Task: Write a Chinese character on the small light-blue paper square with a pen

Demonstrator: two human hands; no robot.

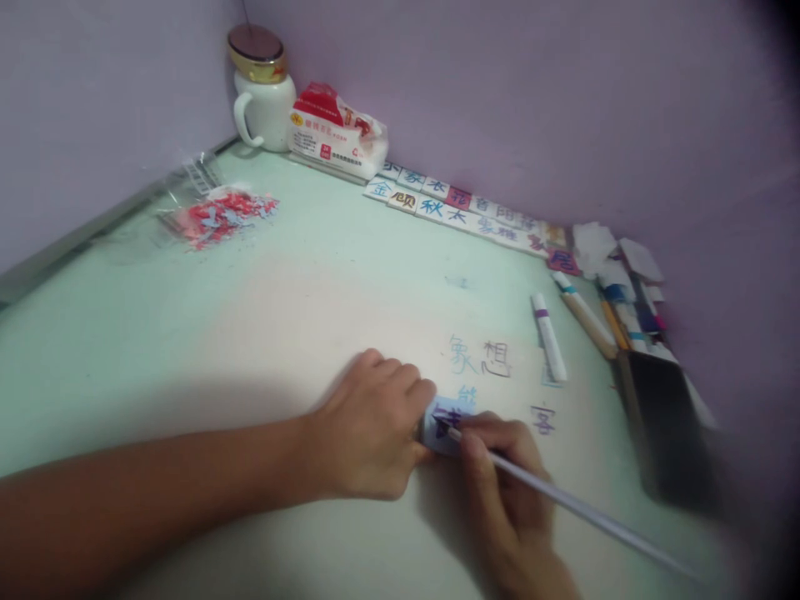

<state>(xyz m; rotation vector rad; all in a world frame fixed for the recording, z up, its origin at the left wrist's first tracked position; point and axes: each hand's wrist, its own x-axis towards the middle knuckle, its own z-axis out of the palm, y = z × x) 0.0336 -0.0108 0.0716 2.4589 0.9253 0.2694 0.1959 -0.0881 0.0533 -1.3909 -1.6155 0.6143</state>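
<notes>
My left hand (381, 421) is closed, its thumb and fingers pinching the left edge of a small light-blue tile (437, 439) that bears a dark purple character. From the right, my right hand (509, 483) grips a long, thin, pale-handled brush (581, 510), whose dark tip meets the tile's face. Characters in light blue and brown are written on the pale surface just beyond the tile, and another character (543, 420) stands to its right.
Lettered tiles (447, 212) line the wall. A white marker (549, 337), more pens and a dark phone (666, 429) lie at right. At the back are a white mug (272, 112) and a tissue pack (337, 133); red and blue scraps (228, 218) lie left.
</notes>
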